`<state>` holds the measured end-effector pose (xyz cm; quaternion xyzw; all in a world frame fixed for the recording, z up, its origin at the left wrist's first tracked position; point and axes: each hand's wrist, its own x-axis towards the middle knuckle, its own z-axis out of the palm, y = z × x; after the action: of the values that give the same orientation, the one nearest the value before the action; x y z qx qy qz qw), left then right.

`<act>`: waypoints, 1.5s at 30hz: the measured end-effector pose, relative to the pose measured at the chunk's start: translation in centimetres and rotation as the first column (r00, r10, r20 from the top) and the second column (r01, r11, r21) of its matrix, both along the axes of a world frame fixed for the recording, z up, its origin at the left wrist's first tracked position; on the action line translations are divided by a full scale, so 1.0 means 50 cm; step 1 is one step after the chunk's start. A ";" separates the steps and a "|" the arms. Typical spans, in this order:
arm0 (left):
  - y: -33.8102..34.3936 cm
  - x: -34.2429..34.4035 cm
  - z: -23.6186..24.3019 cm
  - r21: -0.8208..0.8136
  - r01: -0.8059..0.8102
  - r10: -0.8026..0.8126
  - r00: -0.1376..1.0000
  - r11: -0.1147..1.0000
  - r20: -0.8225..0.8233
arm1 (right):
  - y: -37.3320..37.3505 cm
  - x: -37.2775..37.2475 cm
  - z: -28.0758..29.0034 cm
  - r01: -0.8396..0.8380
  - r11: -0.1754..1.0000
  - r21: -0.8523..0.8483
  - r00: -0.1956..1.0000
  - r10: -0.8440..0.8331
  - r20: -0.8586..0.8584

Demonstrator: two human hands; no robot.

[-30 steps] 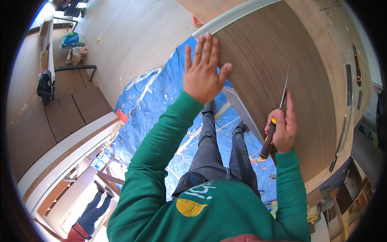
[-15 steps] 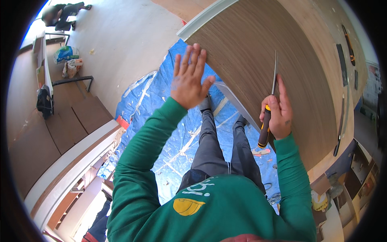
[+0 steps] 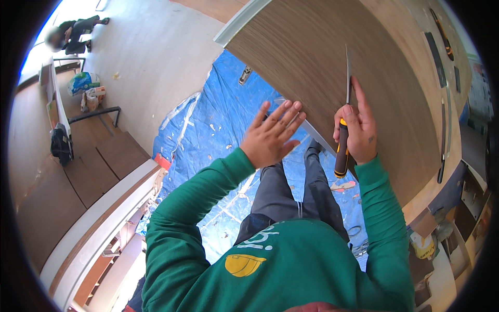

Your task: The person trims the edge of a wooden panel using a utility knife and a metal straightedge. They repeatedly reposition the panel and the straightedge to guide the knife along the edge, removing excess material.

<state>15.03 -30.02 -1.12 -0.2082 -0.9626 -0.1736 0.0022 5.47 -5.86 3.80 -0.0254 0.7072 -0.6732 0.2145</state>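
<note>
My right hand [image 3: 360, 132] is wrapped round the dark handle of a file [image 3: 341, 153] with yellow bands. Its long, thin metal blade points away from me over a brown wood-grain panel [image 3: 317, 57], and my index finger lies along the blade. My left hand [image 3: 270, 134] holds nothing, and its fingers are spread beside the panel's near left edge. Whether the fingertips touch that edge, I cannot tell. A pale strip [image 3: 241, 23] runs along the panel's far left end.
Blue sheeting [image 3: 208, 125] with scraps covers the floor under me. Right of the panel, a wooden worktop [image 3: 410, 41] holds an orange-and-black-handled tool [image 3: 442, 34] and dark strips [image 3: 435, 58]. Brown boards [image 3: 52, 192] lie at left. Another person [image 3: 73, 36] is far left.
My left hand has come back toward me and right, from the panel's far left corner to along its near edge. The file stays in my right hand, its blade shifted slightly farther away.
</note>
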 end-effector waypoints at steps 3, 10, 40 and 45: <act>-0.042 -0.028 -0.006 -0.059 -0.117 0.115 0.993 0.991 -0.027 | 0.017 0.007 0.026 0.025 1.000 0.007 0.999 -0.026 0.039; 0.002 0.012 -0.006 -0.066 0.014 -0.016 0.999 0.998 -0.030 | 0.114 0.056 0.074 0.106 0.989 0.107 0.993 -0.111 0.050; 0.335 -0.418 0.040 -0.105 -0.288 0.287 0.958 0.952 -0.024 | 0.502 -0.371 -0.041 0.333 0.473 0.816 0.759 0.380 -0.529; 0.330 -0.418 0.043 -0.132 -0.312 0.313 0.950 0.941 -0.014 | 0.395 -0.493 -0.056 0.333 0.501 0.799 0.746 0.378 -0.548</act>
<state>-5.85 -13.52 1.01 -0.0521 -0.9928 -0.1075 0.0127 -19.20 13.88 1.01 -0.1628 0.9706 -0.1667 -0.0599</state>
